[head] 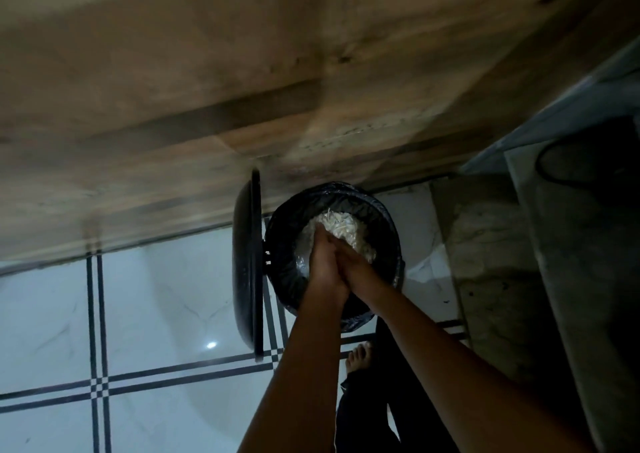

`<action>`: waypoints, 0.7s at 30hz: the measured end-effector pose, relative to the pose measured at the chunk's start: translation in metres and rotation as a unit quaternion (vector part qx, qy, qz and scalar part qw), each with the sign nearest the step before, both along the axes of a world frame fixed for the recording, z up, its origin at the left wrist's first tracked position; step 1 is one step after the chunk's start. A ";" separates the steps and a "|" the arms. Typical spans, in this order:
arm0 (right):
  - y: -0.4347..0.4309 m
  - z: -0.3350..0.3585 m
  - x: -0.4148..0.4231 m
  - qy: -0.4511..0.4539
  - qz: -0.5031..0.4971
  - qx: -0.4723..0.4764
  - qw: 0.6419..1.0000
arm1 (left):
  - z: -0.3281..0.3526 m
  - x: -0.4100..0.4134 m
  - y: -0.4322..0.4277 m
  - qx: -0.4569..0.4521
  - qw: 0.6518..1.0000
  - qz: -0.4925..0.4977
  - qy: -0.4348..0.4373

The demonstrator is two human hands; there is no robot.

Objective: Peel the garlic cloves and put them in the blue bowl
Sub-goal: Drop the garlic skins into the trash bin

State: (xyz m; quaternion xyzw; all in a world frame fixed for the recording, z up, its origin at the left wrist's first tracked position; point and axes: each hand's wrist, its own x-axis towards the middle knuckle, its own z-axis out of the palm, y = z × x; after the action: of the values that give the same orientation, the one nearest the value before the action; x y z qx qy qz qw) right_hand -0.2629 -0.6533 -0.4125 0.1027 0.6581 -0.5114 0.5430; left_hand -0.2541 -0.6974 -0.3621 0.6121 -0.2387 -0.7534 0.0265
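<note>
Two hands, left hand and right hand, pressed together, fingers straight, over one bin.

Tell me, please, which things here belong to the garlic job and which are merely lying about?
Job:
left hand and right hand, pressed together
pale peelings
bin with black liner
raised lid

Lying about:
wooden cabinet
tiled floor
stone counter

Dim, slightly blurred, wide-angle distortion.
</note>
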 end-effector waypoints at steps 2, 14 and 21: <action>0.014 0.027 -0.008 0.017 0.005 0.030 0.999 | 0.037 0.001 -0.002 -0.013 1.000 -0.013 0.024; 0.169 0.351 -0.006 0.108 -0.371 -0.106 0.916 | 0.301 0.010 0.106 -0.133 0.954 -0.183 0.196; 0.327 0.468 0.036 0.228 -0.531 -0.136 0.805 | 0.401 0.008 0.256 -0.166 0.856 -0.365 0.326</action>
State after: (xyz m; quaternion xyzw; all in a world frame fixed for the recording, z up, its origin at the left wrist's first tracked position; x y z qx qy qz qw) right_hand -0.2271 -0.3260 0.0559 0.2417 0.5291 -0.8129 0.0294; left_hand -0.2465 -0.4414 0.0391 0.1869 -0.5445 -0.8144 -0.0729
